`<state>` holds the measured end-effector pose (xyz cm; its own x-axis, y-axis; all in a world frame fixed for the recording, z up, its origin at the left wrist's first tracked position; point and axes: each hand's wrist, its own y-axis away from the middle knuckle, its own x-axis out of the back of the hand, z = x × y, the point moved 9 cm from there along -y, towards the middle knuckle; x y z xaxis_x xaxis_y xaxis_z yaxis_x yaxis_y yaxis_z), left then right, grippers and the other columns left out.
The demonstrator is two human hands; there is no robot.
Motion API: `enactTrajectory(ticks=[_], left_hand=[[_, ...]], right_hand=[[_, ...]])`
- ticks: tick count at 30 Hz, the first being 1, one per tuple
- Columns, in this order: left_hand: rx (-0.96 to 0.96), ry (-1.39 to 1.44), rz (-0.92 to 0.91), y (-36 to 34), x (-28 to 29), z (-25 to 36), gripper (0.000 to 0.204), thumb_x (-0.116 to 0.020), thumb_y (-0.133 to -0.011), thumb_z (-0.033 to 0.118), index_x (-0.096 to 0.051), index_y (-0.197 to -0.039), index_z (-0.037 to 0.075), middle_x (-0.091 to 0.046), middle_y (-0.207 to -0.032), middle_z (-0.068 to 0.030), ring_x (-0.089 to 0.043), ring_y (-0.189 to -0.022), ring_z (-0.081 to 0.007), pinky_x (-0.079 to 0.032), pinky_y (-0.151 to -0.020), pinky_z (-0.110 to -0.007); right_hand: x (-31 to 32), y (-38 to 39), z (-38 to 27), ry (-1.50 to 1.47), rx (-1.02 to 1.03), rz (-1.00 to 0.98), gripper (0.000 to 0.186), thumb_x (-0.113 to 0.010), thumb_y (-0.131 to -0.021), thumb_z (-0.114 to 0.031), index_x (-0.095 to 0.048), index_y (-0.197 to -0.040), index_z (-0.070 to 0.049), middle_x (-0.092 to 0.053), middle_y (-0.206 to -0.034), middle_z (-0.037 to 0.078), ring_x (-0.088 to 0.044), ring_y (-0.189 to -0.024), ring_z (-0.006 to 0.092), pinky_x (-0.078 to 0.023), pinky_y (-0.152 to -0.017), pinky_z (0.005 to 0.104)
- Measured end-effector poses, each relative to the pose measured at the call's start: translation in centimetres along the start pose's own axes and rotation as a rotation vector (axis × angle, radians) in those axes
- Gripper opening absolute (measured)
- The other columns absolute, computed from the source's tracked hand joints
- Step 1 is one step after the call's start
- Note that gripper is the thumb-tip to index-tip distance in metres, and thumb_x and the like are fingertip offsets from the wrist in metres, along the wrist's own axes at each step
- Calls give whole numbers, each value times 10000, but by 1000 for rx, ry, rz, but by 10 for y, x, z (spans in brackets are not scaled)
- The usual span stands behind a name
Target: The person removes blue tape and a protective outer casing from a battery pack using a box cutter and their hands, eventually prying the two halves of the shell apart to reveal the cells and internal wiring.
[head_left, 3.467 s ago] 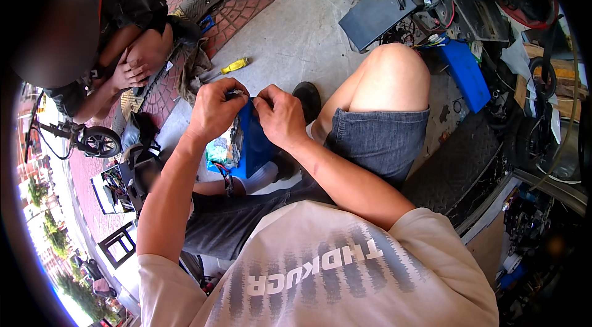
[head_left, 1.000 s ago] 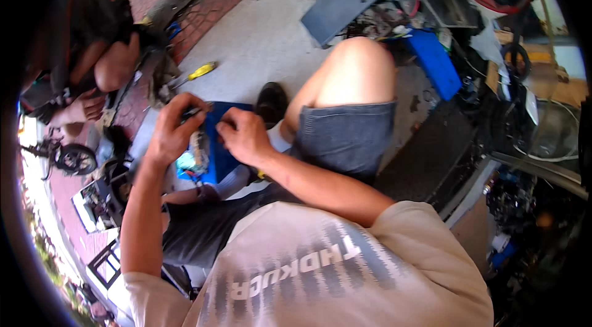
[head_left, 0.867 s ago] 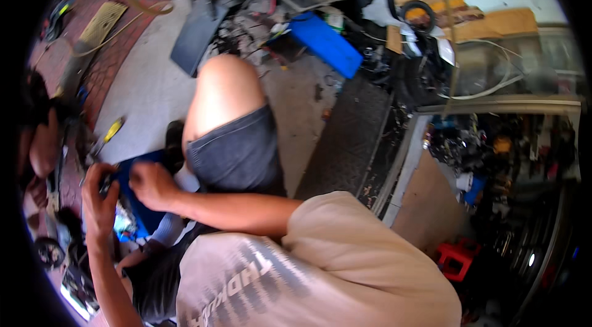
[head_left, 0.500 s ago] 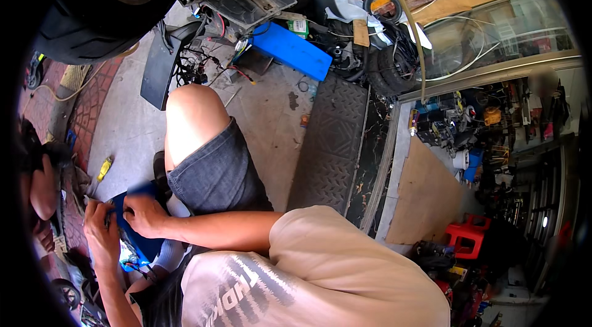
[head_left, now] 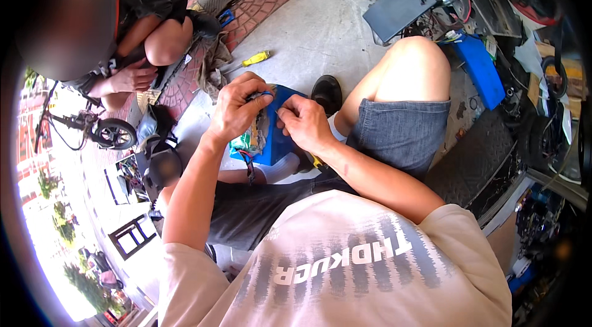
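A blue box-shaped battery pack lies between my lower legs, its near-left part uncovered and showing green and clear wrapping with thin wires. Over its left side is my left hand, with thumb and fingers pinched together on a small bluish bit too unclear to name. My right hand hovers at the pack's right side, fingertips pressed together. Whatever they may hold is hidden. Red and dark wires hang from the pack's near end. Beneath my right wrist a yellow-and-black tool handle shows in part.
A yellow-handled screwdriver lies on the concrete beside a crumpled grey cloth. Another person crouches at the far left, near a small wheeled vehicle. On the right are a blue case, a black panel and loose wiring.
My view has swung left, bringing the pack and both hands nearer the middle and the crouching person fully in. Both hands stay over the pack with fingers pinched.
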<state>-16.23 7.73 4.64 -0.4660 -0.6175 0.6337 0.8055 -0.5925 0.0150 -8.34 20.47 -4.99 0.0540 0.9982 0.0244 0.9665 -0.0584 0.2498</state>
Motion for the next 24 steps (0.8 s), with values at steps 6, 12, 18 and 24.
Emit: enactTrajectory(ticks=[6, 12, 18, 24], left_hand=[[40, 143, -22, 0, -6, -13, 165, -791, -945, 72, -767, -1069, -34, -705, -1046, -111, -689, -974, -244, -542, -889, -365], [120, 310, -49, -1, -9, -28, 145, -783, -973, 76, -765, -1060, -39, -696, -1065, -87, -666, -976, -208, -530, -890, -345], [176, 377, -144, -3, -8, -36, 121, -766, -997, 82, -756, -1055, -23, -690, -1039, -68, -646, -1005, -171, -515, -922, -335], [80, 311, -203, -7, -3, -29, 161, -746, -1025, 134, -759, -1059, -23, -682, -1118, -81, -634, -1022, -184, -503, -928, -339]], right_hand=[[1, 6, 4, -10, -77, -54, 157, -706, -1029, -123, -719, -978, 24, -781, -797, 106, -731, -646, 148, -575, -609, 314], [1, 12, 1, -10, -126, -93, 158, -706, -1033, -127, -720, -983, 22, -787, -808, 105, -738, -659, 147, -577, -618, 311], [-3, 17, 4, 8, -131, -124, 170, -702, -1044, -136, -714, -991, 25, -788, -812, 100, -740, -667, 144, -579, -622, 309], [-5, 21, 2, 7, -130, -141, 170, -699, -1045, -134, -711, -985, 25, -788, -809, 101, -740, -665, 142, -579, -619, 310]])
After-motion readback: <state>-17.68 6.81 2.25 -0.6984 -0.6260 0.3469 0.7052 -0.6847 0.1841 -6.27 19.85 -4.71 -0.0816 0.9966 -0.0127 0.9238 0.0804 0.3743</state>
